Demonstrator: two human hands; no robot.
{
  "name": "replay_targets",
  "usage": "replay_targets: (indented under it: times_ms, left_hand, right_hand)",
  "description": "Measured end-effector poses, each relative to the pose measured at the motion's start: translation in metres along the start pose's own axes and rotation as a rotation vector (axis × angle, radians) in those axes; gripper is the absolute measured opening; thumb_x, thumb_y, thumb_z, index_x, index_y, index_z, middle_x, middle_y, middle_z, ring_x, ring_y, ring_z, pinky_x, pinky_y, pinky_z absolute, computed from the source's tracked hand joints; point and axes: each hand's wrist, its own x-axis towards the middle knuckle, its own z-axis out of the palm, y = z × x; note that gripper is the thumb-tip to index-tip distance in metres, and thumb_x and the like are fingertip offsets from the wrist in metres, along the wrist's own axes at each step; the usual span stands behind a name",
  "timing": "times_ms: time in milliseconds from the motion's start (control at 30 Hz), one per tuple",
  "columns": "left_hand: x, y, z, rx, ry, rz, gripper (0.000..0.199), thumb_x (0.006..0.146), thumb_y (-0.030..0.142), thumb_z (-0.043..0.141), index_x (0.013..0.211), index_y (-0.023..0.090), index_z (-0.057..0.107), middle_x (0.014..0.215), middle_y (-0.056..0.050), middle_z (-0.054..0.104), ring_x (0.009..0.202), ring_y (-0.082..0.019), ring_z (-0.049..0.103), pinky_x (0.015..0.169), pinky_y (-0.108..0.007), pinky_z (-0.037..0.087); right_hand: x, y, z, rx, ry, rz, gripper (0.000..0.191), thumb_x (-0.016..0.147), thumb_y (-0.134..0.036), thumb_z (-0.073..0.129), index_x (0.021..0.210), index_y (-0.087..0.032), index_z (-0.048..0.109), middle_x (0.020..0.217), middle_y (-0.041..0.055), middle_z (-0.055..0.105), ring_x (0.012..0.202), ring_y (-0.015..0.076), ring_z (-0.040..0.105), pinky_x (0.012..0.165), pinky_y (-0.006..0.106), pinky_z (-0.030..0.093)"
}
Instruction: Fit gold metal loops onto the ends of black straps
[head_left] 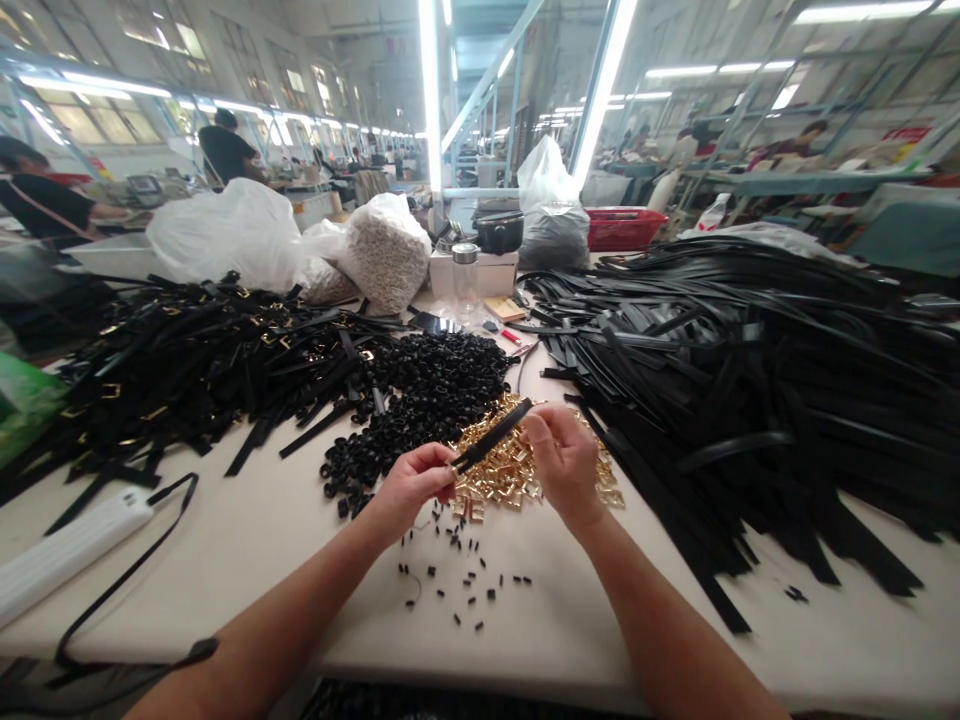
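1. L grip (411,488): thumb + fingers pinched on one end of a blk strap (491,438).
2. R grip (564,455): fingers curled, right at strap's other end; can't tell if it's pinching it.
3. Strap itself: up off tabletop (551,650), spanning btwn the two grips, slanted, end by R grip higher in view.
4. Gold buckles (504,478): heaped below & btwn both grips, a few just R of R grip.
5. Blk loops (435,385): heap beyond L grip, running up against the buckles.
6. Blk bits (469,582): scattered loose btwn forearms, nearer the person than either grip.
7. Buckled straps (217,350): big tangled pile beyond L grip & to its L, gold bits showing.
8. Strap pile (750,400): large, R of R grip, mostly lying lengthwise, some ends splayed toward the person.
9. White bar (75,548): well L of L grip, w/ blk cord (112,590) alongside.
10. Jar (465,275) w/ metal lid: beyond both grips. Pale-filled bag (386,255): beyond L grip, to jar's L.
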Motion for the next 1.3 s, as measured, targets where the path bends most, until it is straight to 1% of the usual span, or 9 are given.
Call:
replay_targets:
  times_ms: [67, 133, 200, 300, 400, 600, 733, 900, 1300]
  left_hand:
    - [-0.001, 0.003, -0.001, -0.01, -0.035, -0.02, 0.013, 0.067, 0.022, 0.069, 0.075, 0.015, 0.063, 0.056, 0.003, 0.056, 0.051, -0.007, 0.049, 0.052, -0.019, 0.038]
    - [-0.001, 0.005, -0.003, -0.001, -0.081, -0.04, 0.013, 0.067, 0.022, 0.069, 0.075, 0.015, 0.062, 0.058, 0.003, 0.057, 0.051, -0.007, 0.049, 0.052, -0.02, 0.038]
    - [-0.001, 0.005, -0.005, 0.023, -0.117, -0.051, 0.013, 0.068, 0.023, 0.07, 0.075, 0.015, 0.061, 0.06, 0.002, 0.058, 0.052, -0.008, 0.05, 0.053, -0.02, 0.039]
    - [0.0, 0.003, -0.009, 0.064, -0.131, -0.043, 0.013, 0.071, 0.024, 0.069, 0.078, 0.015, 0.062, 0.06, 0.001, 0.06, 0.053, -0.008, 0.051, 0.055, -0.021, 0.04]
    - [0.001, 0.002, -0.012, 0.095, -0.128, -0.033, 0.014, 0.073, 0.023, 0.068, 0.083, 0.014, 0.063, 0.06, 0.002, 0.06, 0.054, -0.008, 0.051, 0.055, -0.021, 0.04]
    - [0.002, 0.006, -0.009, 0.121, -0.042, 0.016, 0.025, 0.069, 0.019, 0.069, 0.093, 0.015, 0.064, 0.07, 0.002, 0.062, 0.056, -0.008, 0.053, 0.056, -0.022, 0.043]
    - [0.003, 0.006, -0.008, 0.091, -0.011, 0.019, 0.027, 0.068, 0.022, 0.074, 0.09, 0.015, 0.062, 0.071, 0.001, 0.063, 0.058, -0.008, 0.056, 0.056, -0.021, 0.044]
    - [0.004, 0.004, -0.008, 0.047, -0.01, 0.021, 0.028, 0.067, 0.026, 0.077, 0.085, 0.015, 0.059, 0.065, 0.002, 0.062, 0.057, -0.008, 0.055, 0.055, -0.02, 0.044]
    - [0.002, 0.002, -0.007, 0.007, -0.065, -0.038, 0.026, 0.066, 0.028, 0.079, 0.075, 0.014, 0.058, 0.061, 0.002, 0.06, 0.054, -0.007, 0.052, 0.053, -0.019, 0.04]
  right_hand:
    - [0.004, -0.006, -0.006, -0.103, -0.066, -0.24, 0.027, 0.088, -0.043, 0.058, 0.1, -0.018, 0.061, 0.102, 0.0104, 0.065, 0.098, 0.0234, 0.06, 0.088, 0.039, 0.048]
    - [0.003, -0.01, -0.004, -0.148, -0.311, -0.383, 0.037, 0.085, -0.041, 0.064, 0.114, -0.019, 0.059, 0.117, 0.0112, 0.063, 0.11, 0.025, 0.057, 0.099, 0.043, 0.042]
    - [-0.001, -0.01, 0.002, -0.181, -0.524, -0.42, 0.032, 0.086, -0.038, 0.064, 0.113, -0.021, 0.06, 0.108, 0.0082, 0.068, 0.103, 0.0228, 0.061, 0.1, 0.042, 0.04]
    - [-0.008, -0.007, 0.01, -0.235, -0.647, -0.31, 0.019, 0.088, -0.033, 0.063, 0.102, -0.021, 0.065, 0.092, 0.0047, 0.071, 0.086, 0.0194, 0.065, 0.086, 0.035, 0.046]
    - [-0.01, -0.009, 0.009, -0.217, -0.698, -0.127, 0.016, 0.086, -0.031, 0.063, 0.099, -0.021, 0.067, 0.088, 0.0026, 0.071, 0.077, 0.0164, 0.064, 0.071, 0.028, 0.045]
    - [-0.006, -0.015, 0.005, -0.06, -0.806, 0.075, 0.017, 0.086, -0.017, 0.052, 0.093, -0.019, 0.068, 0.076, -0.0009, 0.067, 0.066, 0.011, 0.057, 0.063, 0.022, 0.04]
    - [-0.006, -0.015, 0.008, -0.019, -0.782, 0.197, 0.016, 0.085, -0.016, 0.05, 0.084, -0.017, 0.066, 0.066, -0.0029, 0.061, 0.056, 0.0086, 0.051, 0.055, 0.021, 0.036]
    - [-0.009, -0.014, 0.012, 0.047, -0.743, 0.263, 0.014, 0.083, -0.016, 0.05, 0.08, -0.017, 0.063, 0.061, -0.0047, 0.056, 0.051, 0.0074, 0.046, 0.05, 0.02, 0.034]
    - [-0.009, -0.016, 0.012, 0.091, -0.797, 0.278, 0.015, 0.08, -0.015, 0.054, 0.086, -0.017, 0.067, 0.068, -0.003, 0.062, 0.057, 0.0082, 0.051, 0.053, 0.019, 0.037]
